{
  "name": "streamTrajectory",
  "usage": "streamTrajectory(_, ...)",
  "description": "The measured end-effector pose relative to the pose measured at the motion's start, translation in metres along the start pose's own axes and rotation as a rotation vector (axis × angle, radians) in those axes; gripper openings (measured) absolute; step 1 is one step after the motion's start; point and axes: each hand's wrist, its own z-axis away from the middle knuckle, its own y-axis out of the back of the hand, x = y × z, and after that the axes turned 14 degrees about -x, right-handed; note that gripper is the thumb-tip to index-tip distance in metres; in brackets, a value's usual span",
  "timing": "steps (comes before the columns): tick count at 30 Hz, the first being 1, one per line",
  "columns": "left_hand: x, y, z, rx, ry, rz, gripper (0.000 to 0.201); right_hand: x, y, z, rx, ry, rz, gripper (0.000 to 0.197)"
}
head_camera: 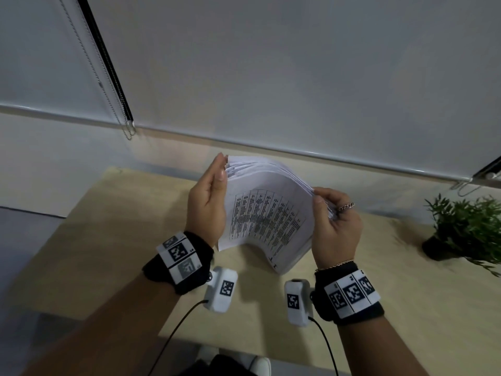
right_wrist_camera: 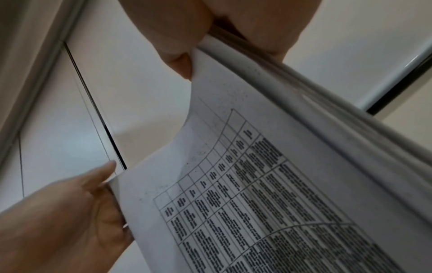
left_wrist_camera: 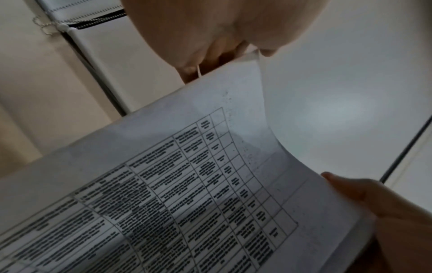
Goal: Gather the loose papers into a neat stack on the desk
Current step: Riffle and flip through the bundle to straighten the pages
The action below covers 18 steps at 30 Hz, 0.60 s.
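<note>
A thick stack of white papers (head_camera: 268, 213) with a printed table on its front sheet stands on edge above the wooden desk (head_camera: 108, 240). It bows toward me, and its top edges are fanned and uneven. My left hand (head_camera: 221, 169) holds the stack's left edge, thumb in front and fingers behind. My right hand (head_camera: 325, 202) grips the right edge with curled fingers and the thumb on the front sheet. The left wrist view shows the papers (left_wrist_camera: 187, 184) pinched under my left hand (left_wrist_camera: 252, 53). The right wrist view shows the stack (right_wrist_camera: 257, 184) gripped by my right hand (right_wrist_camera: 194, 55). Whether the lower edge touches the desk is unclear.
A small potted plant (head_camera: 466, 229) stands on the desk at the right. Behind the desk hang roller blinds with a bead chain (head_camera: 127, 128). The desk's left edge runs diagonally beside my left arm, and its front edge lies close to my body.
</note>
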Motion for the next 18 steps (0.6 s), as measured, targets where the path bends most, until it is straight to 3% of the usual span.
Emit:
streamTrajectory(7, -0.005, -0.004, -0.013, -0.073, 0.037, 0.078, 0.060, 0.001, -0.001, -0.002, 0.061, -0.029, 0.029, 0.016)
streamTrajectory(12, -0.005, -0.003, -0.026, -0.016, 0.032, 0.094, 0.037, -0.005, -0.003, -0.003, 0.086, -0.019, 0.018, 0.010)
streamTrajectory(18, -0.006, -0.006, -0.035, -0.024, 0.053, 0.075, 0.023, -0.004, -0.002, 0.002, 0.102, -0.050, -0.009, 0.014)
